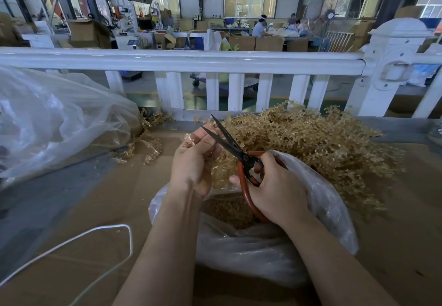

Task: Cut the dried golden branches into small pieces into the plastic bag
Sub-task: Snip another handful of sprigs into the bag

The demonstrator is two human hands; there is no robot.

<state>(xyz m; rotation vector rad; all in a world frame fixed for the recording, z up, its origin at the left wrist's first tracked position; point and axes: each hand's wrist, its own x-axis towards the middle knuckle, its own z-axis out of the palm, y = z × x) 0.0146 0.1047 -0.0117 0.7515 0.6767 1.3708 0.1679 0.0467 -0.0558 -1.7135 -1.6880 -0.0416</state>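
A: Right hand (275, 186), grip closed round the red handles of the scissors (235, 149). Fingers through the loops, thumb side up, wrist angled in from lower right.

B: Blades?

A: Parted in a narrow V. Long axis from lower right to upper left, tips pointing up and away, just past the left fingers.

B: Left hand (193, 159)?

A: Raised above the bag mouth, back of hand toward camera, forearm coming up from bottom centre. Grip pinched on a small pale-gold sprig (189, 138), stub poking out toward the left at the fingertips. Lower blade touching or just beside those fingers; cannot tell which.

B: Where the cut pieces?

A: In the plastic bag (330, 210), clear, open-mouthed, directly under both hands on the tabletop (71, 269). Brown-gold bits (229, 210) heaped inside, seen between the wrists.

B: Uncut stock?

A: Dried golden branches (311, 143) in a broad tangled pile behind and right of the bag, spreading along the far edge of the tabletop. No single direction to the stems. A few loose sprigs (148, 147) scattered left of the hands.

B: Further out?

A: Second large clear bag (59, 119), crumpled, at far left. White cord (119, 229) looped across the brown surface near left. White railing (181, 59) behind the tabletop, workshop with cartons and seated people beyond.
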